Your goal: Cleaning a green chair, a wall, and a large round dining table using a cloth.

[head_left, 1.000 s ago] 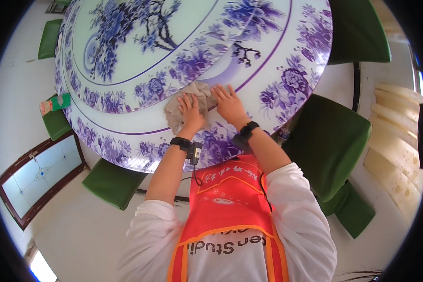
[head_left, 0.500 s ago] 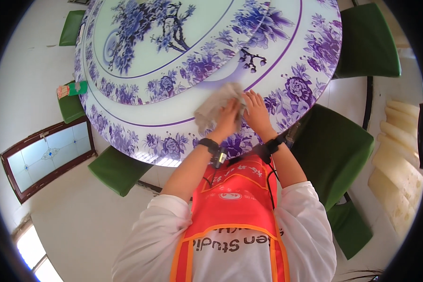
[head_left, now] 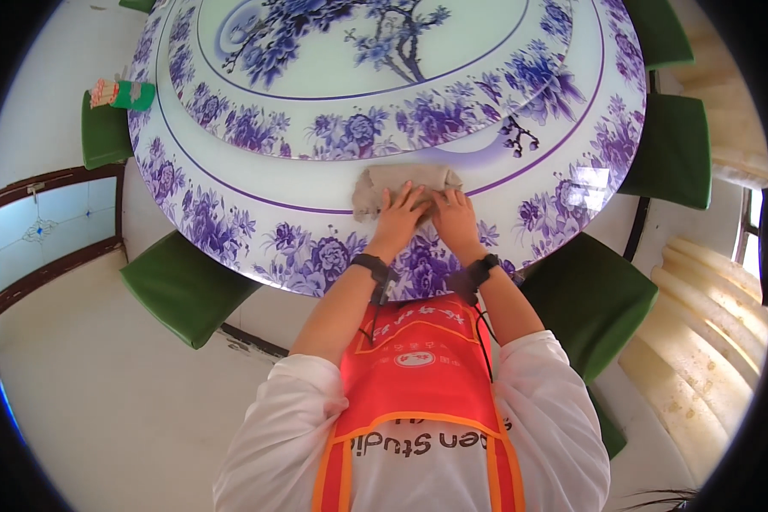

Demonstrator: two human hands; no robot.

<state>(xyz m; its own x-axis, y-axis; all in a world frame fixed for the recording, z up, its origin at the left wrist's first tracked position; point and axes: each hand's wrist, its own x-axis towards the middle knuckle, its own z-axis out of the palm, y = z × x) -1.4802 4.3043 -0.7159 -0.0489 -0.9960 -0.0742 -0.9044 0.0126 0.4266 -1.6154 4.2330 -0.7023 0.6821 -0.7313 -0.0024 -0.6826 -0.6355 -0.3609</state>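
A grey-beige cloth [head_left: 410, 177] lies folded, with a few creases, on the glossy white table [head_left: 273, 183] patterned with purple flowers. My left hand [head_left: 398, 224] rests palm down on the cloth's near side, its fingers spread over the fabric. Beside it, my right hand [head_left: 456, 224] lays its fingers flat on the cloth's near right corner. The two hands are close together but apart, and black bands circle both wrists. Part of the cloth is hidden beneath the fingers.
A round turntable [head_left: 316, 143] with matching flowers sits on the table beyond the cloth. Green chairs [head_left: 188, 286] surround the table. At the left, a green container of sticks [head_left: 132, 95] stands by the table's edge. Pale curtains [head_left: 691, 333] hang at the right.
The cloth, bunched up earlier, now lies flatter and wider. My right hand has come down onto its corner, and my left fingers have spread. The whole view has shifted.
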